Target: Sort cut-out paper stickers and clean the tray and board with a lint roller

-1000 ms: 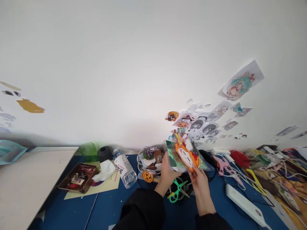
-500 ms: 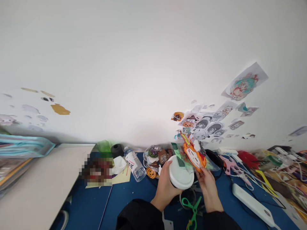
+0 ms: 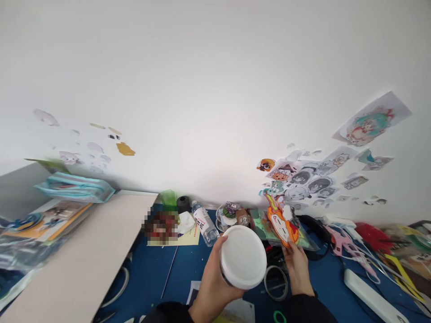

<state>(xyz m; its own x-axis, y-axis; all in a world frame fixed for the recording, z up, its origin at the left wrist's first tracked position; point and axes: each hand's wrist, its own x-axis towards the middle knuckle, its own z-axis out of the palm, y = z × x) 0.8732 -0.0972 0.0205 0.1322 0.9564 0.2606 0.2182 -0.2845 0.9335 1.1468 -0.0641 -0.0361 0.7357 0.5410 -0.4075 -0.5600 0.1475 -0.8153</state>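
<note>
My left hand is wrapped round the side of a tub with a round white lid, held above the desk with its lid facing me. My right hand pinches the lower edge of an orange flame-shaped cartoon cutout with a white face. Behind the cutout is a clear plastic bag with green pieces in it; whether my right fingers also grip it I cannot tell. A roll of tape lies on the desk between my hands.
On the blue desk stand a water bottle and a black spool. Badges lie near the wall. To the right are a pink glue gun, a white bar-shaped device and cables. A pale board covers the left.
My left hand has brought the tub closer and to the left, away from the cutout. My view has turned left. The green scissors have mostly dropped out of view; both hands keep their holds.
</note>
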